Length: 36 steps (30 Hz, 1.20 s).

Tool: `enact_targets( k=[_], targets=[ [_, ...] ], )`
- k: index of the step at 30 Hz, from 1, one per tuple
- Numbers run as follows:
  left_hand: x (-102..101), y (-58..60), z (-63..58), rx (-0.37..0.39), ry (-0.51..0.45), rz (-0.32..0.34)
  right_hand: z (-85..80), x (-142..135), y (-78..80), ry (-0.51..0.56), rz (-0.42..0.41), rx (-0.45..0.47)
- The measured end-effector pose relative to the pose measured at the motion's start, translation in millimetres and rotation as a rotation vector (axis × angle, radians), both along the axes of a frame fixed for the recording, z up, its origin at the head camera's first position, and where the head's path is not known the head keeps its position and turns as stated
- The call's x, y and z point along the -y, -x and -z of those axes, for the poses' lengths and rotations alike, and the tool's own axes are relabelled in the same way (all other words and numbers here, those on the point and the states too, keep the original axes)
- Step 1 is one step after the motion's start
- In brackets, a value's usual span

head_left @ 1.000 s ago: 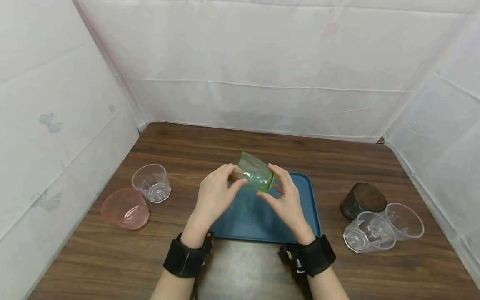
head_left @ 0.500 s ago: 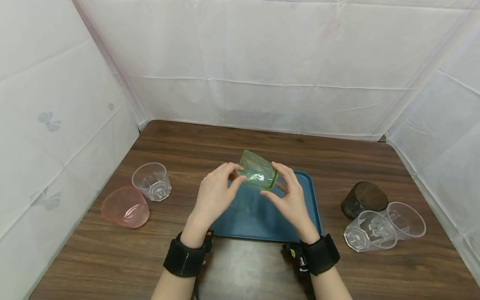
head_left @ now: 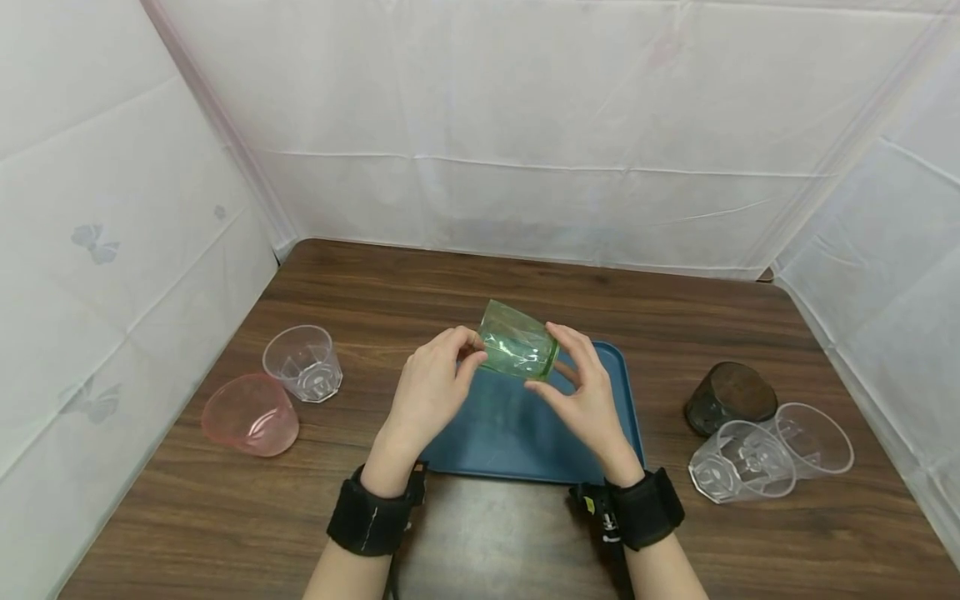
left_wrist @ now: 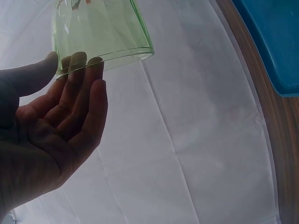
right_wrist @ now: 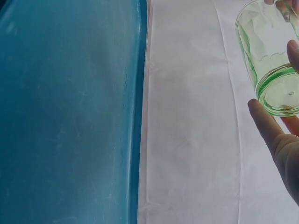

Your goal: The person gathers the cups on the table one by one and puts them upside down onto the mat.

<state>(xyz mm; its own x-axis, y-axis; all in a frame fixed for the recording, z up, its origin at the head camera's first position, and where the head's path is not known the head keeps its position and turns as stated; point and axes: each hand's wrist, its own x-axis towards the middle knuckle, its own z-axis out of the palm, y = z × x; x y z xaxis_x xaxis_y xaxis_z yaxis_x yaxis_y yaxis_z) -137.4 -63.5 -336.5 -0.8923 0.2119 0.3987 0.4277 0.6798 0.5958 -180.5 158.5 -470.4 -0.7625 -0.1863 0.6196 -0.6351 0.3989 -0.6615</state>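
A clear green cup (head_left: 517, 343) is held tilted in the air over the blue tray (head_left: 517, 437), its mouth toward the left and its base toward the right. At the rim, my left hand (head_left: 429, 385) pinches the cup between thumb and fingers. My right hand (head_left: 581, 404) grips the base end, thumb below and forefinger above. In the left wrist view the fingertips of the left hand (left_wrist: 60, 112) show through the green wall by the rim. The right wrist view has the cup's thick round base (right_wrist: 280, 91) between the fingers, partly cut off by the frame edge.
Left on the wooden table (head_left: 420, 279) lie a pink cup (head_left: 255, 417) and a clear cup (head_left: 306, 365), touching or nearly so. To the right are a dark cup (head_left: 727, 400) and two clear cups (head_left: 738, 467). White sheets (head_left: 510, 125) surround the table's back and sides.
The green cup and my right hand have shifted slightly to the right. My left hand has hardly moved, and its fingertips now sit closer to the rim.
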Motion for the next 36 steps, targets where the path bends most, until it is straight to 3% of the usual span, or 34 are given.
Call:
enact_targets(
  k=[13, 21, 26, 28, 31, 36],
  targets=[
    [-2.4, 2.0, 1.2, 0.026, 0.028, -0.007, 1.3, -8.3, 1.9, 0.011, -0.017, 0.038],
    [-0.2, 1.1, 3.7, 0.021, 0.078, -0.015, -32.7, 1.8, -15.8, 0.022, -0.068, 0.000],
    [0.8, 1.2, 5.0, 0.016, 0.082, -0.012, -76.9, 14.5, -37.7, 0.053, -0.087, 0.035],
    [0.7, 1.4, 5.0, 0.019, 0.081, -0.012, -87.1, 17.2, -42.9, 0.044, -0.077, 0.050],
    [0.2, 1.6, 5.3, 0.028, 0.090, -0.015, -97.9, 20.8, -48.8, 0.037, -0.071, 0.052],
    [-0.4, 0.8, 7.0, 0.049, 0.119, -0.029, -101.8, 22.0, -51.6, 0.021, -0.056, 0.051]
  ],
)
